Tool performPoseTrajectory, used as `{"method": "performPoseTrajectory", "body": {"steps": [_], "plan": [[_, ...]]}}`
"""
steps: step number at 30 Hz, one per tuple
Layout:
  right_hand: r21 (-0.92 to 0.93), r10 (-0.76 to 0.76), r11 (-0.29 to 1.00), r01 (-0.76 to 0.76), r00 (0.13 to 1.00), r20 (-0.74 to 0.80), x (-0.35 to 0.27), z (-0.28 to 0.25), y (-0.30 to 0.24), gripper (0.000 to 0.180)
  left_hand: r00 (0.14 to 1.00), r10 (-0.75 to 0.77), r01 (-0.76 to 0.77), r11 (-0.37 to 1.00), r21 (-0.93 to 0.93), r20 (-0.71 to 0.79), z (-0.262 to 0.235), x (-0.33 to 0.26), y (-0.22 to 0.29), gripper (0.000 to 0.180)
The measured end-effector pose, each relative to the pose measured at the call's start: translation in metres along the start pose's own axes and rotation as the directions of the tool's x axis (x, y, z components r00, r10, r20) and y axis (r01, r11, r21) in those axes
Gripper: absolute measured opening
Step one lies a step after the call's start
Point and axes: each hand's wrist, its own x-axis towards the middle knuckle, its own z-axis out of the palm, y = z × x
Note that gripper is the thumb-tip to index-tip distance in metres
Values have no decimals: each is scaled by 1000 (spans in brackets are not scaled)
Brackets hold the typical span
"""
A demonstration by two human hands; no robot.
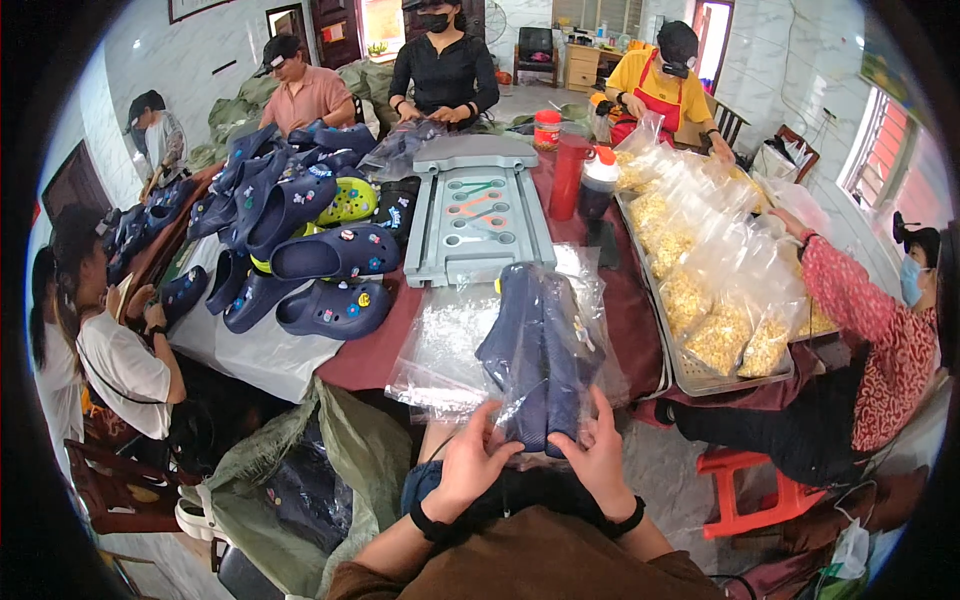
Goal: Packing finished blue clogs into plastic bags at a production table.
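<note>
Head view: both hands' fingers, left hand [470,462] and right hand [598,455], clasped around bagged navy clogs [535,350].

bright daylight from windows, sharp centre, fisheye-bent dark rim.

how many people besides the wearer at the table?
6: two on the left, one in a pink shirt, one in black, one in a yellow shirt with a red apron, one in red patterned sleeves. More may be hidden.
</note>
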Motion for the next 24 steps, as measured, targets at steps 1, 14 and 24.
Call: {"method": "performPoseTrajectory", "body": {"steps": [1, 14, 24], "plan": [[-103, 3, 995, -4, 1000, -18, -2, -4, -2, 90, 999, -17, 19, 999, 30, -37, 1, -2, -2, 83], [100, 25, 995, -28, 999, 25, -6, -1, 23, 47, 998, 67, -67, 997, 41, 10, 16, 0, -9, 98], [384, 228, 866, -321, 936, 268, -12, 0, 1, 38, 991, -25, 10, 994, 110, 133, -18, -7, 18, 107]]}}
